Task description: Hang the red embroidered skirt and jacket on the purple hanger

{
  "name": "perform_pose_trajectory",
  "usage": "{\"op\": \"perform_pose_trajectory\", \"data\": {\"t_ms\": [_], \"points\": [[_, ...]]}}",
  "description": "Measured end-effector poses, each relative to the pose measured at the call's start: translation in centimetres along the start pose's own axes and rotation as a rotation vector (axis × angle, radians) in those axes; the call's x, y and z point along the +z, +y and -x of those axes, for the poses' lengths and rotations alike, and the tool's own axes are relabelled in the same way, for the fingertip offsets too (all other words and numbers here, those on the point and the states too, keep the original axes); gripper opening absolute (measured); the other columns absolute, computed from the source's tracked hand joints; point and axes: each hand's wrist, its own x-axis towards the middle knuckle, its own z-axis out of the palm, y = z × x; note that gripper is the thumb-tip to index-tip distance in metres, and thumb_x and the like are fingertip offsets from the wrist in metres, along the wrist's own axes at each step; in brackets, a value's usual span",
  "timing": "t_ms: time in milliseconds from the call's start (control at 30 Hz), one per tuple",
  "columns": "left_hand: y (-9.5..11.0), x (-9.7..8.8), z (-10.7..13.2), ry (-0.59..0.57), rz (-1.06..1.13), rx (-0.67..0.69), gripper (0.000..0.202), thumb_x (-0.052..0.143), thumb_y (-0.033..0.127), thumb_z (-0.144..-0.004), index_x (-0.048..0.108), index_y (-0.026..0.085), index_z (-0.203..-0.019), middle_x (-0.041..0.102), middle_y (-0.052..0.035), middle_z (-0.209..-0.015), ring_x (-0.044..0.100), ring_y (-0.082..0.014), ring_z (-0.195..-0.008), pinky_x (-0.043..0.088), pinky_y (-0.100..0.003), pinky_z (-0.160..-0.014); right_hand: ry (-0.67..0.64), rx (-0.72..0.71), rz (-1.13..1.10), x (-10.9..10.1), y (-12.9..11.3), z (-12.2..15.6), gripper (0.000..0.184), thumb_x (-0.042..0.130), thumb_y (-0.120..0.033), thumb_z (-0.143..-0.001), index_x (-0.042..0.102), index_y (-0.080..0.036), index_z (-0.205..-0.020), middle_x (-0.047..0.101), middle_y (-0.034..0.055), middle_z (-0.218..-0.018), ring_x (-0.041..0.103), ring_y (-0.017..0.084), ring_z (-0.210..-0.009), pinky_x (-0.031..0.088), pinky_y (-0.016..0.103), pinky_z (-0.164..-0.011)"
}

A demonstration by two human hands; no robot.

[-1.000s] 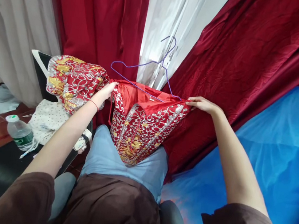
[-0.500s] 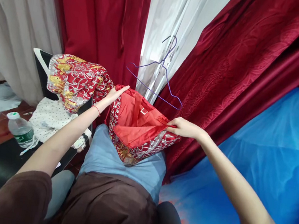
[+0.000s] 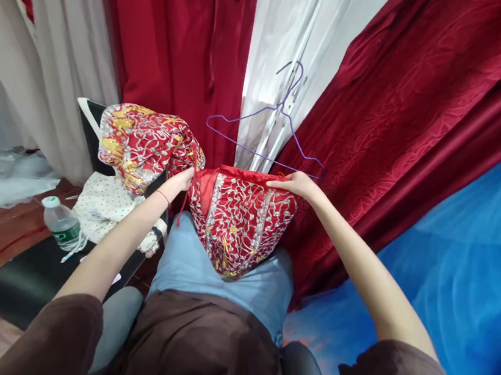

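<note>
Both my hands [image 3: 184,179] [image 3: 299,185] are pinching the embroidered red skirt [image 3: 239,220], probably soft yet weighty, by its satiny waistband [image 3: 248,176].

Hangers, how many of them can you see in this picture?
1. The purple hanger is just above the red embroidered garment held by the left hand and right hand. Others could be hidden behind the hanging red fabric.

The black seat [image 3: 19,283] is supporting a plastic bottle [image 3: 61,223] near its left edge; a dotted white cloth [image 3: 97,207] is lying beside the bottle, toward the backrest [image 3: 92,128], where embroidered red fabric [image 3: 147,146] is resting.
</note>
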Motion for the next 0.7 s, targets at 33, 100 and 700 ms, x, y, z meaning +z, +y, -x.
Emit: {"op": "perform_pose_trajectory", "data": {"t_ms": [33, 100, 700], "points": [[-0.1, 0.1, -0.2, 0.003, -0.025, -0.014, 0.016, 0.050, 0.013, -0.087, 0.064, 0.015, -0.080, 0.059, -0.0013, -0.047, 0.059, -0.0161, -0.045, 0.056, -0.028, -0.056, -0.012, -0.019, 0.006, 0.1, 0.2, 0.2, 0.048, 0.082, -0.052, -0.066, 0.049, -0.020, -0.049, 0.046, -0.0032, -0.050, 0.041, 0.011, -0.054, 0.030, 0.029, -0.056], [-0.2, 0.1, -0.5, -0.004, -0.067, -0.019, 0.012, 0.055, 0.012, -0.086, 0.063, 0.014, -0.078, 0.061, -0.0003, -0.051, 0.057, -0.0124, -0.044, 0.053, -0.023, -0.054, 0.018, -0.045, 0.008, 0.2, 0.8, 0.5, 0.043, 0.082, -0.040, -0.067, 0.048, -0.020, -0.050, 0.045, -0.0048, -0.050, 0.040, 0.010, -0.053, 0.029, 0.028, -0.055], [0.9, 13.7, 7.9, -0.305, -0.354, 0.450, 0.024, 0.049, 0.041, -0.092, 0.055, 0.018, -0.093, 0.065, -0.0079, -0.089, 0.067, -0.0215, -0.080, 0.055, -0.033, -0.067, 0.190, -0.148, -0.670, 2.6, -6.7, 2.9, 0.012, 0.056, -0.021, -0.084, 0.045, -0.023, -0.082, 0.049, -0.0050, -0.067, 0.045, 0.011, -0.058, 0.038, 0.024, -0.058]]}}
